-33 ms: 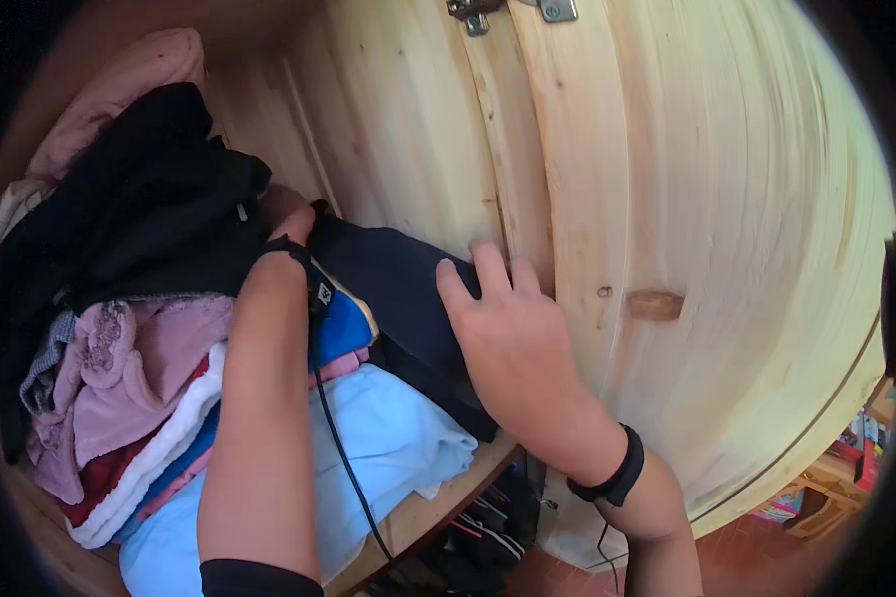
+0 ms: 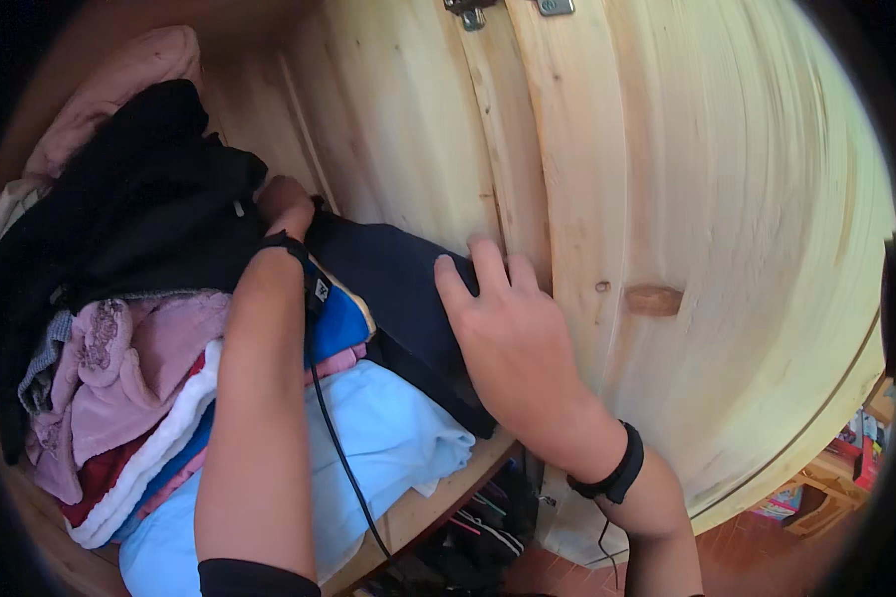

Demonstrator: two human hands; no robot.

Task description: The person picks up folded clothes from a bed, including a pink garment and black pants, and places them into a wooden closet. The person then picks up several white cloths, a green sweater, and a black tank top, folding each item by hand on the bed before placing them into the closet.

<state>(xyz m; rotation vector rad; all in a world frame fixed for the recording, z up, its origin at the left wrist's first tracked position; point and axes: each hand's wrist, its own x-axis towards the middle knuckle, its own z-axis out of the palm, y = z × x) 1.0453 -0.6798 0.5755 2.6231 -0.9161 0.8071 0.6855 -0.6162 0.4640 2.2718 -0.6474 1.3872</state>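
Observation:
A folded dark navy garment (image 2: 388,284) lies along the right side of a shelf, its near end over the front edge. My right hand (image 2: 513,338) rests at the garment's right edge, fingers apart and slightly bent, beside the wooden panel; its thumb is hidden. Deep in the shelf, my left hand (image 2: 287,202) reaches the garment's far end, next to a heaped black garment (image 2: 139,199). Its fingers are out of sight behind the wrist and cloth. Beneath my left forearm is a pile with a mauve fleece garment (image 2: 149,348) and a light blue cloth (image 2: 388,423).
A wooden cabinet door (image 2: 737,249) with metal hinges (image 2: 473,15) stands at the right. A black cable (image 2: 338,448) hangs from my left wristband across the light blue cloth. Dark clothes (image 2: 483,532) show below the shelf edge (image 2: 428,512). Pink bedding (image 2: 119,85) lies at the far left.
The view has shifted very slightly. Both hands and the dark navy garment stay in nearly the same places.

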